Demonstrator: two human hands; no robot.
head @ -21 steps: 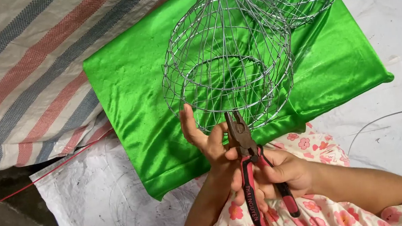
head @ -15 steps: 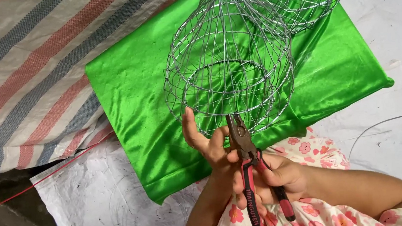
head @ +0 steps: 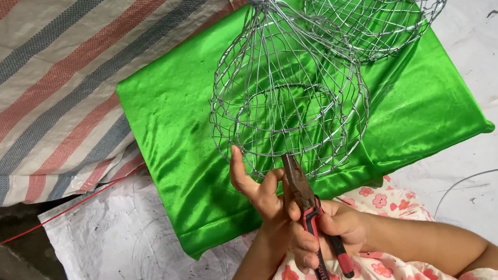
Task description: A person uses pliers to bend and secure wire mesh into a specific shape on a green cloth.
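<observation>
A silver wire basket frame (head: 287,100), onion-shaped with a twisted knot at its far end, lies on a shiny green cloth (head: 176,134). My left hand (head: 256,187) rests against the frame's near rim, thumb raised and fingers on the wire. My right hand (head: 329,232) grips pliers (head: 309,210) with red and black handles. The plier jaws point up and meet the rim's bottom wire. A second wire basket (head: 381,2) lies beyond, at the top right.
A striped red, grey and white tarpaulin (head: 34,87) covers the left. White sacking (head: 108,248) lies under the cloth's near edge. A loose thin wire (head: 480,177) curves over the white ground at right. Floral fabric (head: 386,266) covers my lap.
Both hands and the pliers stay at the frame's near rim; the view has shifted slightly. The pliers tilt a little more upright against the wire.
</observation>
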